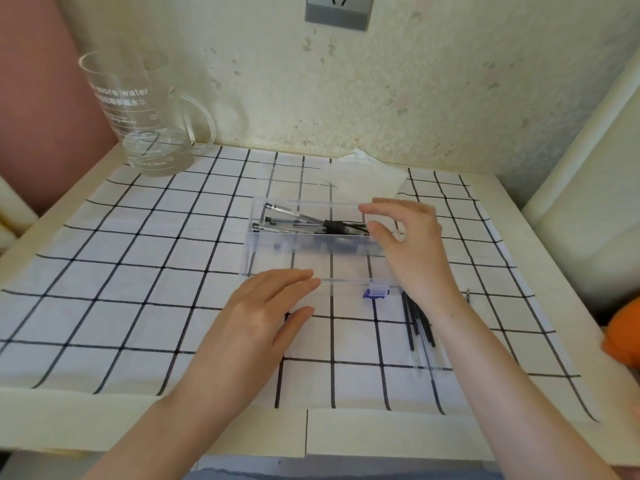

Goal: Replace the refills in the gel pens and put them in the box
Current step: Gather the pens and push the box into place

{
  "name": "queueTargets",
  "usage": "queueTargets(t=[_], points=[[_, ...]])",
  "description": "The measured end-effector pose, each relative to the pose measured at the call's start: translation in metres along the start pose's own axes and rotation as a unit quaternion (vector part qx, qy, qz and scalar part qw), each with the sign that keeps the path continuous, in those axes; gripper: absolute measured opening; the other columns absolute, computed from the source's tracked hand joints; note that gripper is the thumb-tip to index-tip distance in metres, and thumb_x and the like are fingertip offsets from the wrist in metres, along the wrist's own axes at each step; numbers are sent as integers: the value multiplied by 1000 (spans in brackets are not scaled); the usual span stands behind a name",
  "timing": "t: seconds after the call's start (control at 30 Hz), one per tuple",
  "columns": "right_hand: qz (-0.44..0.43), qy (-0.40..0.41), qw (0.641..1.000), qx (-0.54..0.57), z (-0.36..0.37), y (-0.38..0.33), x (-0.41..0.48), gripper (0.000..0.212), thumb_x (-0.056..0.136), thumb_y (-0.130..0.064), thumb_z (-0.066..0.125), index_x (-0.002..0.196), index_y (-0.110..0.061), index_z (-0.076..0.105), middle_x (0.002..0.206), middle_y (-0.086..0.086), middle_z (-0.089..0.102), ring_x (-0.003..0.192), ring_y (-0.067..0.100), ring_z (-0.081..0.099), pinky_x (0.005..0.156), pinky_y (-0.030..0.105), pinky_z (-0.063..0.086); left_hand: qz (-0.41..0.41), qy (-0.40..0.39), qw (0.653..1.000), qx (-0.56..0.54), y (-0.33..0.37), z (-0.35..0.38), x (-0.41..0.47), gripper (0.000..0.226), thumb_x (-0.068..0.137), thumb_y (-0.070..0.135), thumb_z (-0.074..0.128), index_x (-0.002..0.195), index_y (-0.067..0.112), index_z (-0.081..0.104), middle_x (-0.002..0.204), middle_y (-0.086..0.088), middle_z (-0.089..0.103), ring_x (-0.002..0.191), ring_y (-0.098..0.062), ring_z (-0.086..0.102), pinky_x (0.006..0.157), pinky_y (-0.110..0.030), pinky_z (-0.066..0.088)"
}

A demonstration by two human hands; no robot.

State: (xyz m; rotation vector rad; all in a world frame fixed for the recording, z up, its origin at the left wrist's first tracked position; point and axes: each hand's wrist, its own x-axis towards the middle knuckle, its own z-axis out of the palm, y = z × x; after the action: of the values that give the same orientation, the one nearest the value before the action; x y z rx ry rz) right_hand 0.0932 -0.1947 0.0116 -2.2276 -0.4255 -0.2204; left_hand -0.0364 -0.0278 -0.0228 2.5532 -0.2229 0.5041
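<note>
A checked cloth (138, 271) covers the table, with a jug (138, 112) at the far left. The clear box (311, 245) sits mid-cloth holding pens (311, 225), its lid (346, 285) lying open. The left hand (263, 313) rests on the lid, fingers straight and together. The right hand (412, 244) pinches the box's right end. Refills (420, 327) lie beside the right wrist.

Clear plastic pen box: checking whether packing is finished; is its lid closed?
No, the clear plastic pen box has its lid lying open on the checked cloth, purple latch nearest the person.

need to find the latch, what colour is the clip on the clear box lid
The clip is blue-purple; head view.
</note>
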Motion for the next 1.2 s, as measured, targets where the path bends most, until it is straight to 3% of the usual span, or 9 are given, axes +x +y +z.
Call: queueTargets(t=[0.13, 0.3, 0.47, 0.57, 0.7, 0.8, 0.97, 1.07, 1.2], points=[[25, 28, 996, -76, -35, 3, -18, 20, 93, -20, 55, 109, -22, 66, 107, -8, 57, 109, 15, 48, 93, 31, 40, -3, -3, 1000, 1, 0, -1, 0, 41, 90, 33, 41, 121, 16, 60, 121, 3, 62, 110, -10, 56, 98, -24, 39], [210, -76, 943, -246, -74, 21, -48, 38, 94, -36, 51, 119, -8, 54, 114, 10, 56, 95, 23, 53, 75, 30, 37, 11, 15, 1000, 1, 7, 0, -1, 36, 90, 27, 44, 119, 15, 61, 121, 2, 61, 111, -14, 57, 95, -30, 46], [285, -134, 921, -229, -82, 28, -60, 44, 91, -33, 57, 100, 10, 58, 83, 22, 64, 71, 36, 60, 61, 32, 41, 11, 19, 999, -45, 35, 4, -4, 32, 90, 25, 44, 115, 18, 63, 107, 7, 64, 97, -4, 57, 85, -18, 45], [283, -148, 930, -184, -74, 26, -63, 34, 90, -26, 60, 100, 6, 58, 74, 15, 62, 60, 26, 55, 58, 31, 45, -2, -10, 997, -76, 51, 22, -8, 32, 90, 28, 44, 114, 22, 63, 104, 10, 65, 93, -1, 56, 82, -15, 44], [252, -157, 942, -158, -59, 22, -67, 20, 92, -22, 57, 107, -9, 53, 83, 10, 63, 67, 23, 59, 56, 27, 44, -35, -46, 993, -99, 70, 46, -7, 33, 90, 23, 55, 123, 22, 56, 114, 9, 62, 104, -5, 56, 89, -9, 37], [221, -167, 953, -124, -47, 16, -73, 20, 95, -14, 49, 114, -8, 53, 95, 14, 65, 76, 24, 63, 69, 34, 54, -57, -51, 992, -103, 82, 54, -2, 44, 92, 31, 51, 134, 20, 44, 125, 7, 54, 115, -8, 46, 95, -8, 25], [213, -202, 955, -50, -47, 6, -77, 23, 96, -7, 44, 113, -12, 58, 94, 13, 69, 76, 25, 70, 77, 39, 58, -53, -48, 996, -53, 88, 64, 5, 58, 81, 53, 34, 121, 16, 54, 108, 2, 61, 99, -16, 55, 88, -24, 46], [197, -234, 952, -33, -50, 4, -78, 18, 95, -7, 47, 103, -18, 60, 88, 11, 70, 73, 22, 70, 77, 35, 58, -52, -42, 998, -16, 84, 67, 10, 48, 76, 41, 58, 112, 9, 60, 95, -5, 63, 85, -23, 59, 73, -33, 54], [142, -205, 966, -65, -54, 8, -73, 24, 94, -7, 49, 87, -27, 60, 81, 1, 68, 69, 13, 65, 66, 22, 54, -51, -52, 997, 7, 78, 68, 11, 44, 66, 23, 77, 105, 5, 65, 84, -8, 65, 74, -25, 62, 62, -30, 56]])
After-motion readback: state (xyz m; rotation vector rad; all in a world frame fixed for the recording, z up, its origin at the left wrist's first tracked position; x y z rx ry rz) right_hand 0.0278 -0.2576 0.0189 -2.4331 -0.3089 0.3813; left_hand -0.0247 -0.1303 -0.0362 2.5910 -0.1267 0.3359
